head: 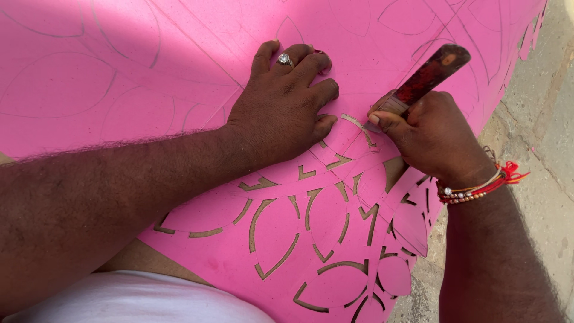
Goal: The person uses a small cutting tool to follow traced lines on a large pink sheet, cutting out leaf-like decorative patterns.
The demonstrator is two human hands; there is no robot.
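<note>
A large pink sheet (pixel 149 72) lies under both hands, with pencilled leaf shapes on its far part and cut-out slots near me. My left hand (pixel 281 107), a ring on one finger, presses flat on the sheet with fingers spread. My right hand (pixel 433 134) grips a cutting knife with a dark red-brown handle (pixel 427 75); its blade end meets the sheet right beside the left fingertips, at a freshly cut curved slot (pixel 359 128). Red thread and bead bands circle the right wrist (pixel 478 185).
A grey stone floor (pixel 538 155) runs along the right of the sheet's edge. White cloth (pixel 137 299) covers my lap at the bottom left, under the sheet's cut edge.
</note>
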